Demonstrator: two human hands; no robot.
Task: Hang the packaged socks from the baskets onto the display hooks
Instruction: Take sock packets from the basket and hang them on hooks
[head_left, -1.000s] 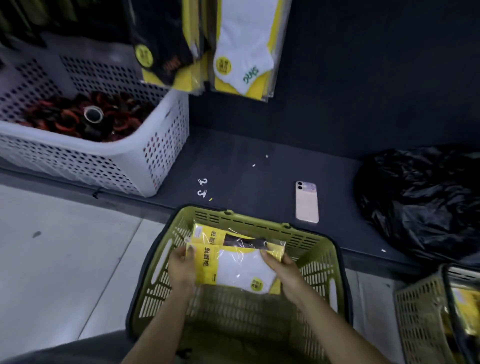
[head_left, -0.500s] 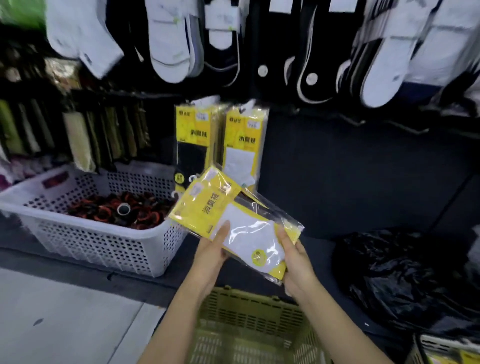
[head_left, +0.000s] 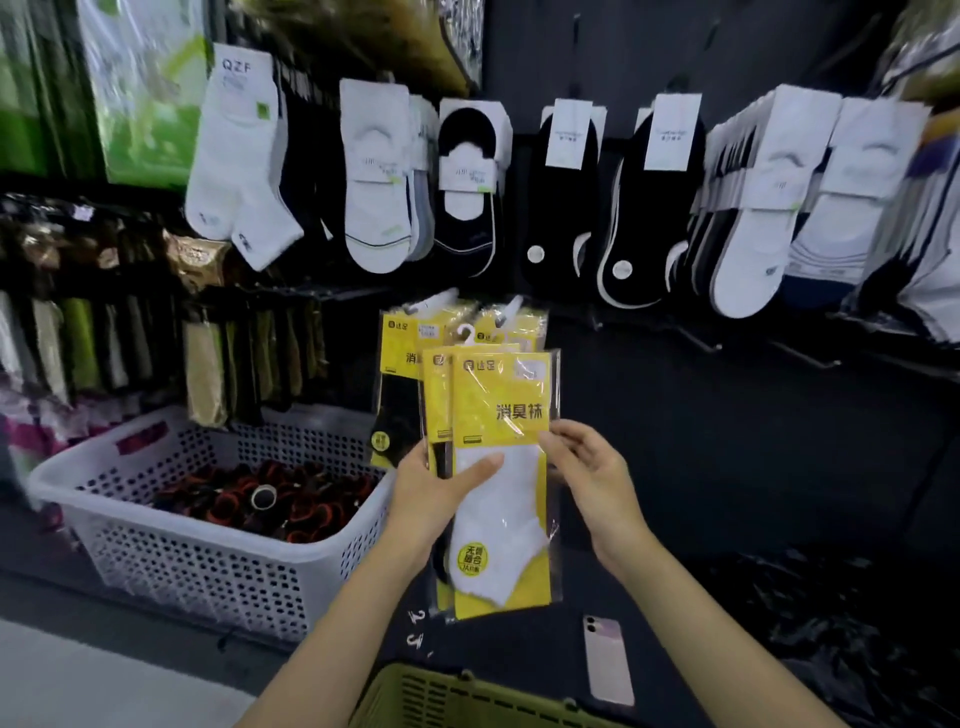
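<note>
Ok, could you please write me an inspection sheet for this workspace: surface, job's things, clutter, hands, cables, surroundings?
Surface: dark ledge, phone lying on it.
Job's things: sock packs held upright before hung yellow packs; green basket below.
Clutter: phone; black plastic bag; white basket of dark items.
Hands: left hand grips the sock packs; right hand pinches their right edge.
Cables: nothing seen.
Surroundings: hung socks on dark wall; bare hooks at right.

The sock packs (head_left: 501, 467) have come up out of the green basket (head_left: 441, 696), where they lay a second ago. Tilted half a second ago, they now stand upright well above it. The left hand (head_left: 431, 499) rose with them, and the right hand (head_left: 597, 483) has slid from their lower corner to pinch mid-edge.
</note>
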